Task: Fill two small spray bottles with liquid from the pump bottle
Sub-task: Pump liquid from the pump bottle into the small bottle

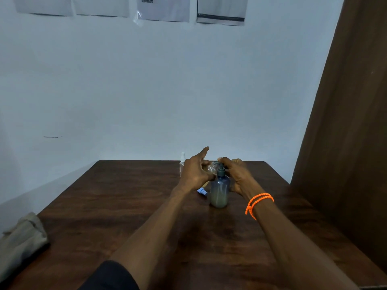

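Midway through a refill, a person works over the pump bottle (pixel 219 190), which stands upright near the far middle of a dark wooden table (pixel 129 222). That bottle, tinted translucent plastic with a dark pump head, holds pale liquid only in its lower part, so it is probably light and could tip if the pump is pressed off-centre.

Just left of the pump's spout, the left hand (pixel 195 172) pinches a small clear spray bottle (pixel 211 167), its forefinger pointing away and its other fingers curled round the little container; much of that container is hidden, and its level cannot be read. Right of the pump bottle, the right hand (pixel 235 174) curls over the pump head, thumb and fingers closing on it; an orange beaded bracelet (pixel 258 201) circles that wrist.

Beyond the pump bottle and to its left, a second spray bottle (pixel 182 164) stands upright with its white cap on, apparently untouched. Just left of the pump bottle's base lies a small blue-and-white cap (pixel 202 191), likely the sprayer top of the bottle in hand.

Thin clear plastic of this kind tends to be slick when wet and yields under a squeeze; a hold round the small bottle's body just below the neck looks safest. A folded cloth (pixel 23 237) lies far left of the pump bottle, at the table's edge.
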Action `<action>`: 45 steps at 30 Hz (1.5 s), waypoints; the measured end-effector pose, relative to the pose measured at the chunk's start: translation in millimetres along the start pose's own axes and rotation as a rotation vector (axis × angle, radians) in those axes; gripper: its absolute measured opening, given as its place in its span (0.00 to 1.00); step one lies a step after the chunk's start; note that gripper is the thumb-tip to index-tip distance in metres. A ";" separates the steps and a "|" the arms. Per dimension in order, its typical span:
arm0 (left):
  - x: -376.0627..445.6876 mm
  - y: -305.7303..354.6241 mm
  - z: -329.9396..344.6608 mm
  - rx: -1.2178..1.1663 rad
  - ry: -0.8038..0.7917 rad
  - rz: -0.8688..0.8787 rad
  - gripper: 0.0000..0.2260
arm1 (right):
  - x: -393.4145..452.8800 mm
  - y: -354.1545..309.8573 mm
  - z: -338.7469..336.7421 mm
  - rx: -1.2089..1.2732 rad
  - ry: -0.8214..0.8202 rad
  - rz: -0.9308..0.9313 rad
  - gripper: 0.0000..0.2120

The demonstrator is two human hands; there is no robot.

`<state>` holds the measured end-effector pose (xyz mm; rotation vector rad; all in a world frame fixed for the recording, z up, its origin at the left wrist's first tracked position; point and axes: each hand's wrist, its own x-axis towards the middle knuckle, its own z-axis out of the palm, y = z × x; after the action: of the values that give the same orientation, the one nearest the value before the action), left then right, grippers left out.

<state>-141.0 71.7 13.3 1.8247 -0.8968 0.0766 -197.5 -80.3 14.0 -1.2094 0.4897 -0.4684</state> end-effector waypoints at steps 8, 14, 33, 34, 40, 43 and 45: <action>-4.0 2.2 -0.6 -0.008 0.011 -0.002 0.48 | -9.0 -12.6 -3.0 -0.054 -0.001 0.016 0.18; -3.2 3.6 -2.5 0.009 0.011 -0.006 0.47 | -7.2 -2.8 0.4 0.021 0.002 0.041 0.20; -6.7 4.6 -1.3 -0.008 0.023 -0.002 0.47 | -7.8 -10.4 -3.5 -0.041 0.002 0.020 0.21; -5.8 3.4 -1.6 -0.002 0.021 0.000 0.47 | -7.4 -9.3 -2.9 -0.026 0.001 0.028 0.22; -6.6 7.2 -2.8 0.005 0.008 -0.009 0.47 | -6.2 -0.3 -1.5 0.010 0.021 0.026 0.23; -6.0 5.3 -2.0 -0.005 0.015 -0.015 0.48 | -10.2 -8.5 -3.4 -0.014 0.011 0.032 0.21; -6.4 6.0 -2.6 -0.012 0.031 -0.019 0.47 | -10.0 -10.8 -4.7 -0.036 -0.001 0.043 0.20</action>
<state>-148.3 76.3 16.3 1.8160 -0.8560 0.0870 -209.2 -81.1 24.1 -1.2311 0.5238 -0.4241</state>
